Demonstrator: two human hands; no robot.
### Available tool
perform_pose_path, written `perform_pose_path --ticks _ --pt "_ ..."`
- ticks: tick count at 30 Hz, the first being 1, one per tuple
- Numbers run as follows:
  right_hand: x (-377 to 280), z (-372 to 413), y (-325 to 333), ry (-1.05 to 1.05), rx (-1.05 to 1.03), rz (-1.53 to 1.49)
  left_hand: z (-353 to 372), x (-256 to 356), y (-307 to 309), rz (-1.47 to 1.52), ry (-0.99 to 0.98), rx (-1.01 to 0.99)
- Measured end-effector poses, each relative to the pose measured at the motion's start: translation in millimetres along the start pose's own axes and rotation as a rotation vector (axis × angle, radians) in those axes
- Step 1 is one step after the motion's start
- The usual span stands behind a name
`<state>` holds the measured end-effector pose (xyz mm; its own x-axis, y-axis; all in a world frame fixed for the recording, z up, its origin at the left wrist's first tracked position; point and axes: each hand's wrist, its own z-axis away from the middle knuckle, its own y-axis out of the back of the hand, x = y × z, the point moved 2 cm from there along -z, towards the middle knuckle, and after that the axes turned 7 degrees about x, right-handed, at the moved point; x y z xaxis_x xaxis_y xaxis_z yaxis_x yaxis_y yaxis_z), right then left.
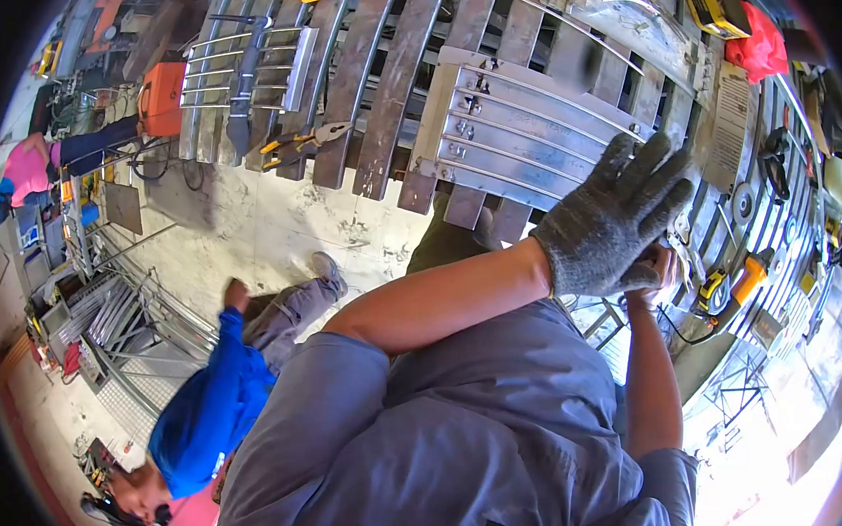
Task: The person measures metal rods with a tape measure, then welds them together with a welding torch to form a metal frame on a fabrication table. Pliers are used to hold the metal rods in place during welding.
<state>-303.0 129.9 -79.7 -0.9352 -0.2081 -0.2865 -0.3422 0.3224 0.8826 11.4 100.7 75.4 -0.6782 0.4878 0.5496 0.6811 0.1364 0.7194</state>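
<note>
My left hand wears a dark grey knit glove, its fingers spread over the right end of a flat metal plate. Several thin metal rods lie across that plate. Bare and partly hidden behind the glove, my right hand is closed right by the gloved thumb; I cannot tell what is in its fingers. A silver plier-like tool lies just beyond it. To the right are a yellow tape measure and a tool with an orange handle.
The slatted metal bench bears orange-handled pliers, a rod frame, a disc and a red bag. A person in blue is at lower left, near stacked metal frames. Another person in pink is farther off.
</note>
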Motion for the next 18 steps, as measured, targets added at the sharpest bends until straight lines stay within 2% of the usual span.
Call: perform_pose_path --ticks 2,5,6,7,9,12,18 --pt "14 4 -9 -0.009 0.019 0.045 -9 4 17 0.018 -0.005 0.068" --pt "2 0 0 0.208 0.091 -0.067 -23 -5 40 0.007 0.058 0.144" --pt "1 -1 1 0.173 0.063 -0.034 -23 -16 37 0.027 0.099 0.168" --pt "1 -2 2 0.138 0.035 0.000 -21 -32 31 -0.075 0.138 0.159" --pt "1 0 2 0.064 -0.021 0.066 7 -102 -18 0.055 0.271 0.142" --pt "-5 -6 0 0.077 0.057 0.069 20 -116 -43 -0.308 0.300 -0.121" --pt "-20 -11 6 0.110 0.098 0.031 23 -118 -44 -0.335 0.269 -0.124"
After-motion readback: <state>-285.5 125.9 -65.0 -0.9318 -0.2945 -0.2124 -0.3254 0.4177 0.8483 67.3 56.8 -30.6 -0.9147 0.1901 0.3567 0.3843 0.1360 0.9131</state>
